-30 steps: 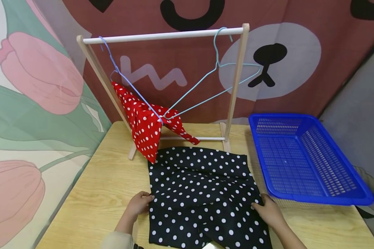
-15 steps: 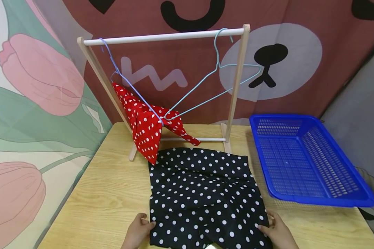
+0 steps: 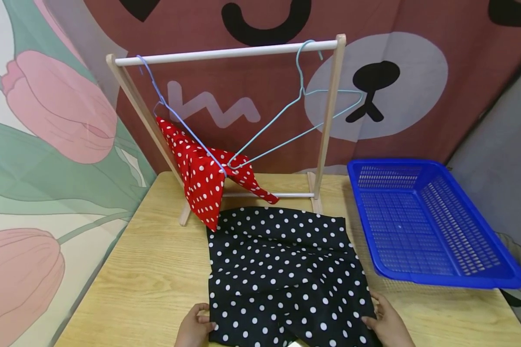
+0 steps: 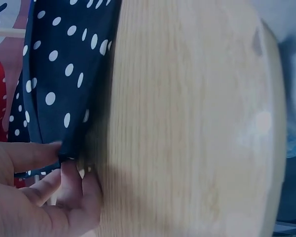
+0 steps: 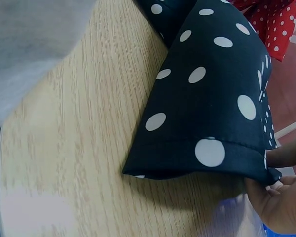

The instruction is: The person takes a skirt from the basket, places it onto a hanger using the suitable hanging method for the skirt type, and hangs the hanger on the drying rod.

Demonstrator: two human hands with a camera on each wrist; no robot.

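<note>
A black cloth with white polka dots (image 3: 282,279) lies spread and slightly wrinkled on the wooden table (image 3: 143,270). At its near left side, my left hand (image 3: 194,326) pinches the edge between thumb and fingers, and the left wrist view shows this hand (image 4: 49,197) gripping a folded bit of the cloth (image 4: 59,84). My right hand (image 3: 387,322) pinches the opposite edge. In the right wrist view the cloth's hem (image 5: 202,153) rises off the table beside the right hand (image 5: 283,197). The cloth's nearest edge is partly out of the head view.
Behind the cloth stands a wooden rack with a white rail (image 3: 230,52). From it hang a light blue hanger (image 3: 269,123) and a purple-blue hanger (image 3: 180,118) by a red polka-dot cloth (image 3: 199,178). A blue plastic basket (image 3: 410,231) sits at the right.
Both hands have slid along the cloth's side edges towards the person, from about mid-side to near the closer end. The cloth stays nearly in place.
</note>
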